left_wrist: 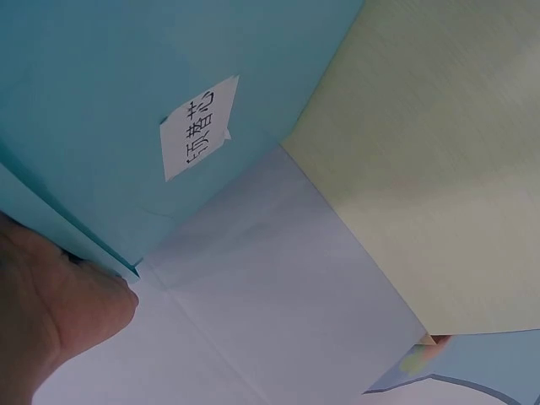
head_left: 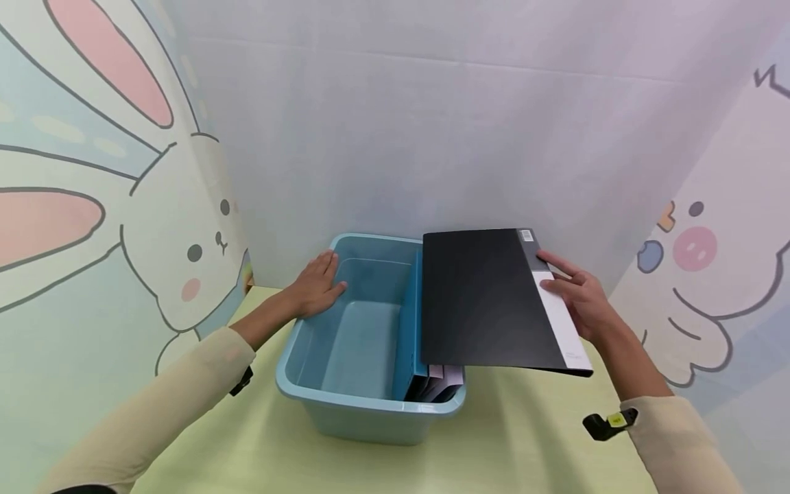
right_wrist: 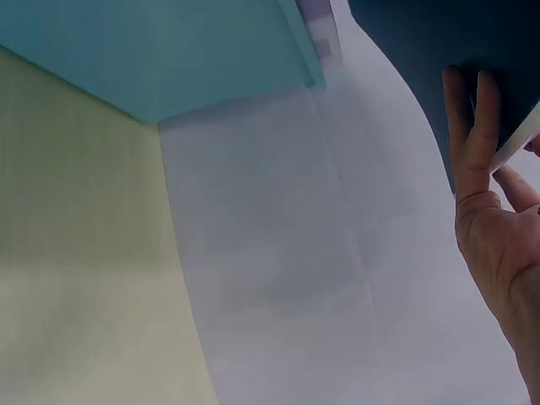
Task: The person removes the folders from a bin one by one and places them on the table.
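Observation:
A light blue plastic bin (head_left: 352, 405) stands on the table. My left hand (head_left: 316, 285) rests on its left rim with the fingers extended; in the left wrist view this hand (left_wrist: 63, 304) shows at the rim. My right hand (head_left: 583, 302) pinches a black folder (head_left: 481, 302) by its white-strip spine, thumb on top. In the right wrist view, fingers (right_wrist: 477, 126) lie under the folder (right_wrist: 413, 42). It lies roughly flat over the bin's right side, jutting past the rim. A blue folder (head_left: 407, 329) stands upright in the bin beside several pale-edged files (head_left: 446, 381), partly hidden beneath the black one.
The bin sits on a pale green table (head_left: 494, 439) against a white curtain backdrop (head_left: 395, 137). Cartoon-printed panels with a rabbit (head_left: 179, 240) and another animal (head_left: 728, 274) flank it. A white handwritten label (left_wrist: 201, 126) is stuck on the bin's outer side.

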The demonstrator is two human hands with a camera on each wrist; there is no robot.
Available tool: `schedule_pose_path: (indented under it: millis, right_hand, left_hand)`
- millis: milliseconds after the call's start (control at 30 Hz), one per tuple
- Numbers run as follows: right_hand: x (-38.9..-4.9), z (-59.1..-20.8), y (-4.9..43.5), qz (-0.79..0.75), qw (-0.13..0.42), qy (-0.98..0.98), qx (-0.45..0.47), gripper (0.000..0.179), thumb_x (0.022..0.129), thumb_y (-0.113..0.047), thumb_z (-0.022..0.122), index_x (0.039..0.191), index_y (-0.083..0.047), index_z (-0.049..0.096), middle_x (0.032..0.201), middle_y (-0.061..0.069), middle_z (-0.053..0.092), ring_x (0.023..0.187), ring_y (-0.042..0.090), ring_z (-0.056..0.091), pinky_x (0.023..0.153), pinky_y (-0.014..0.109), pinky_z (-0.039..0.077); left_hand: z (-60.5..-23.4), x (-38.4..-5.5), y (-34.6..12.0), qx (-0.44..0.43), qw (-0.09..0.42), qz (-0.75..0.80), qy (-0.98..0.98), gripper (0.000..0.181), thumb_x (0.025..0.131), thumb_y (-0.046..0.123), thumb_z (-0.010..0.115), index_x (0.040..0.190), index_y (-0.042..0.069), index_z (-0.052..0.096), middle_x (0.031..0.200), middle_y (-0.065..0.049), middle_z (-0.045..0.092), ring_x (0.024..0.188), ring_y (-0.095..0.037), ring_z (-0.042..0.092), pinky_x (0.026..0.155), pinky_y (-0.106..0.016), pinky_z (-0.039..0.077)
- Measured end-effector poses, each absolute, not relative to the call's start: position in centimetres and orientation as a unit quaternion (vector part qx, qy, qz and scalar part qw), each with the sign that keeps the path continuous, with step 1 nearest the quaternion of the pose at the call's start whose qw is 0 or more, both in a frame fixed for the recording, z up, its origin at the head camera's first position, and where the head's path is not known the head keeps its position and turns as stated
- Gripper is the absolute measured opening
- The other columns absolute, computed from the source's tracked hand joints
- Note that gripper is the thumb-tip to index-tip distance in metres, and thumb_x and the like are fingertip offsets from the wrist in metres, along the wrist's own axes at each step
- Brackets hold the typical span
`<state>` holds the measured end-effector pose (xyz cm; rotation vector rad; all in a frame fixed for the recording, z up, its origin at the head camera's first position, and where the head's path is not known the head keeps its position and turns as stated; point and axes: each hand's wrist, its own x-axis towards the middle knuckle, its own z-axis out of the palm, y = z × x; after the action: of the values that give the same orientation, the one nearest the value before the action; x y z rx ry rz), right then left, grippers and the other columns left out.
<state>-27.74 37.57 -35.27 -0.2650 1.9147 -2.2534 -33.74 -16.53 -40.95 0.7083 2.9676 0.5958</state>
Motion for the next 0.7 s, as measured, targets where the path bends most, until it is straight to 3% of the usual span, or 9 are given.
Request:
schedule_pose_path:
  millis: [400, 700]
  right_hand:
    - [-26.5, -36.6, 42.3, -0.792, 0.083, 0.599, -0.088, 0.064, 0.116, 0.005, 0.047, 0.165, -0.034, 0.060, 0.130, -0.002, 0.084, 0.098, 0.023, 0.088, 0.075, 0.036, 0.071]
    - [-26.3, -37.6, 45.2, -0.808, 0.101, 0.570, -0.104, 0.066, 0.117, 0.007, 0.037, 0.161, -0.033, 0.064, 0.130, 0.003, 0.084, 0.100, 0.026, 0.088, 0.076, 0.037, 0.071]
  left_hand:
    - [-40.8, -33.6, -16.7, 0.229, 0.022, 0.195, 0.953, 0.078, 0.122, 0.031, 0.039, 0.172, -0.019, 0.007, 0.185, -0.039, 0.003, 0.175, -0.055, 0.003, 0.142, -0.069, 0.006]
    - [-40.6, -33.3, -16.7, 0.227, 0.024, 0.195, 0.954, 0.078, 0.122, 0.031, 0.038, 0.172, -0.019, 0.007, 0.185, -0.039, 0.004, 0.175, -0.056, 0.003, 0.142, -0.069, 0.006]
